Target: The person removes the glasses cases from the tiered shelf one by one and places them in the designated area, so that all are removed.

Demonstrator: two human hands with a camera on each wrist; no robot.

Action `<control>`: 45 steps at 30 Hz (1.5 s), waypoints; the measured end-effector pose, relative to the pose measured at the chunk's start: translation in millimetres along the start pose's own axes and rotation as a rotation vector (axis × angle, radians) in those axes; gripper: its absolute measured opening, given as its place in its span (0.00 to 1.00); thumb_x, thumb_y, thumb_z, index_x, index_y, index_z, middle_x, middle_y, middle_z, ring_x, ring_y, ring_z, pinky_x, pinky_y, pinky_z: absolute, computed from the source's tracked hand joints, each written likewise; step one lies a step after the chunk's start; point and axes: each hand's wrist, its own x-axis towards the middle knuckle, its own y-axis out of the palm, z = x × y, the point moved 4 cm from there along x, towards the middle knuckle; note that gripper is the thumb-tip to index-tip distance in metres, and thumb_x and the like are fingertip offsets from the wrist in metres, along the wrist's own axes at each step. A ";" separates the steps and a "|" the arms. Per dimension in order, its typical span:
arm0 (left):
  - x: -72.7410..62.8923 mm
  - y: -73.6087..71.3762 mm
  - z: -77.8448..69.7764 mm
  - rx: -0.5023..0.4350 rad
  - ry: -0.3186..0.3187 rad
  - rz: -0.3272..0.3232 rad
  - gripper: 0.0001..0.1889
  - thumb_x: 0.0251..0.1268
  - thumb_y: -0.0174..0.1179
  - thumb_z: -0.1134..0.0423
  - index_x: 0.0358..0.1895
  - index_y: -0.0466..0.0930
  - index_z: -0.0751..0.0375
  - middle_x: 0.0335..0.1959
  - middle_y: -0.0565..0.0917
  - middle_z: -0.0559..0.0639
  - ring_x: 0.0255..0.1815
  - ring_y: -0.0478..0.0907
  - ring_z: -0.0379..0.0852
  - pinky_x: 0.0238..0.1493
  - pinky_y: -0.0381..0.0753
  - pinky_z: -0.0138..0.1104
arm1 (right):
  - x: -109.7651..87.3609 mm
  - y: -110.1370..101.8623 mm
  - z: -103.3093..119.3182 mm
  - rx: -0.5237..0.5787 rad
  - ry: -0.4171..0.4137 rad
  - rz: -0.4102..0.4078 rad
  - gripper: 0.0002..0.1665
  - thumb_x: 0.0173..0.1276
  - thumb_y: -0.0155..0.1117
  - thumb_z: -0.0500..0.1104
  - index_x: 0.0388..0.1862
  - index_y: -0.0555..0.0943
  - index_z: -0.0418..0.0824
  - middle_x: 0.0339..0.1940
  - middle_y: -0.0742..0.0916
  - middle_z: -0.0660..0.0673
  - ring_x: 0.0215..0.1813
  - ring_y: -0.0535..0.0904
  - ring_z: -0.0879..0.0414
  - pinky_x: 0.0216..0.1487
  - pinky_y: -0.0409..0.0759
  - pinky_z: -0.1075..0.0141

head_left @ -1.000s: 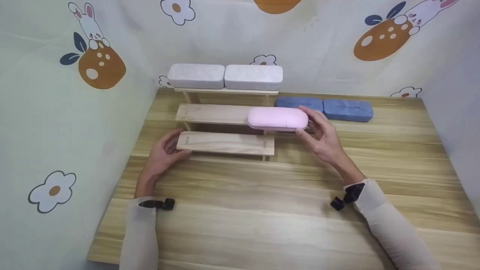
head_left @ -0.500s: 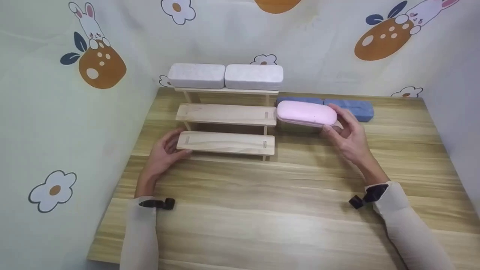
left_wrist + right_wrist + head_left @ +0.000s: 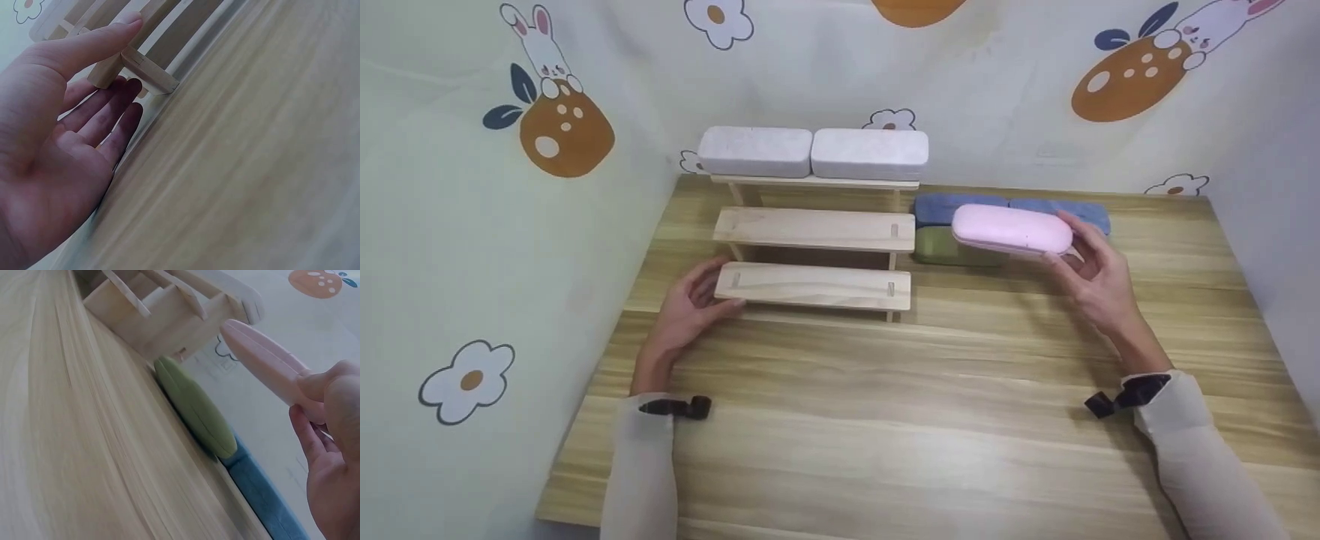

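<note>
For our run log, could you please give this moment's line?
right hand: holds pink case aloft | left hand: grips wooden rack

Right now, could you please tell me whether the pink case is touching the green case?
Apart: in the right wrist view, the right hand holds the pink case up, with pale wall visible between it and the green case.

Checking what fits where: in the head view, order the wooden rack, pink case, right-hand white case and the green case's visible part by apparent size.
1. Wooden rack
2. Pink case and right-hand white case: look alike, unranked
3. Green case, partly hidden
</note>
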 end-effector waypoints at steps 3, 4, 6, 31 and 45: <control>-1.0 -0.5 -0.9 0.002 0.001 -0.005 0.46 0.61 0.79 0.73 0.82 0.65 0.66 0.78 0.76 0.61 0.77 0.75 0.48 0.76 0.76 0.28 | -1.8 -9.1 0.3 -0.017 0.007 -0.013 0.37 0.72 0.66 0.21 0.79 0.70 0.26 0.79 0.72 0.28 0.78 0.75 0.50 0.75 0.80 0.67; -1.3 -0.7 -1.0 0.005 0.001 -0.006 0.46 0.61 0.79 0.73 0.82 0.65 0.66 0.77 0.76 0.61 0.77 0.76 0.48 0.77 0.76 0.28 | -2.4 -12.3 0.1 -0.020 0.010 -0.017 0.37 0.71 0.66 0.21 0.79 0.70 0.27 0.79 0.72 0.28 0.78 0.75 0.50 0.75 0.79 0.67; -1.6 -0.7 -0.9 0.011 -0.002 -0.004 0.46 0.61 0.79 0.72 0.82 0.65 0.66 0.78 0.76 0.60 0.77 0.75 0.48 0.77 0.76 0.28 | -3.4 -19.0 -0.6 -0.032 0.019 -0.031 0.38 0.71 0.67 0.21 0.79 0.71 0.27 0.79 0.73 0.30 0.77 0.76 0.51 0.75 0.79 0.68; -0.8 -0.3 1.0 0.028 -0.011 -0.003 0.47 0.62 0.80 0.69 0.83 0.65 0.63 0.79 0.76 0.58 0.81 0.72 0.52 0.77 0.75 0.27 | -16.3 -91.5 -19.4 0.033 0.260 -0.038 0.44 0.74 0.68 0.26 0.86 0.63 0.33 0.88 0.61 0.31 0.79 0.73 0.56 0.70 0.81 0.74; -0.6 0.2 0.0 0.018 -0.002 0.002 0.44 0.62 0.79 0.71 0.81 0.67 0.63 0.77 0.76 0.59 0.77 0.76 0.47 0.73 0.79 0.27 | -20.0 -114.7 -31.8 -0.058 0.257 -0.060 0.41 0.72 0.70 0.25 0.82 0.68 0.30 0.84 0.69 0.33 0.73 0.79 0.66 0.67 0.81 0.78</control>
